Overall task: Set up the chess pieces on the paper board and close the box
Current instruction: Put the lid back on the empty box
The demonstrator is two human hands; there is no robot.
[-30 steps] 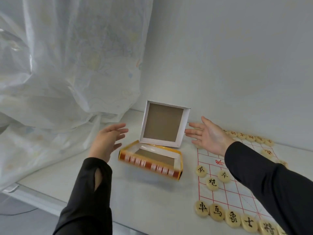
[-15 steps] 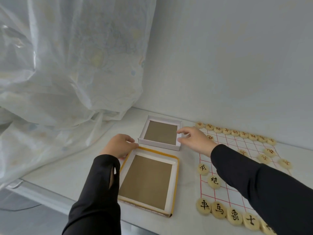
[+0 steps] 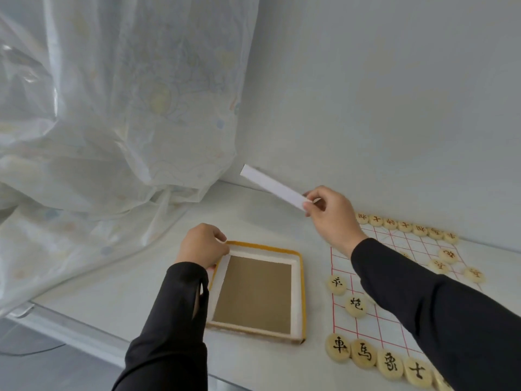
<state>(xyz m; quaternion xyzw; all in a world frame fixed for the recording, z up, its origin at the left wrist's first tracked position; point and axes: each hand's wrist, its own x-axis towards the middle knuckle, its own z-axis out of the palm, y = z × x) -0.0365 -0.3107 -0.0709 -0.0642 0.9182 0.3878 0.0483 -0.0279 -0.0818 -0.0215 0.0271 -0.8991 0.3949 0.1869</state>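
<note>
Half a second ago the white tray (image 3: pixel 272 186) lay flat on the table (image 3: pixel 141 283) just beyond the yellow-edged box half (image 3: pixel 302 292). Now I see it lifted clear, above and to the right of that half, tilted and edge-on to me. The right hand (image 3: pixel 332 218) pinches the tray's right end between thumb and fingertips. The left hand (image 3: pixel 203 245) curls over the box half's far-left corner, steadying it. I judge that closing has begun. The chess pieces (image 3: pixel 363 353) stand in rows on the paper board (image 3: pixel 342 263), right of the box half, and the tray is not yet mated with that half.
</note>
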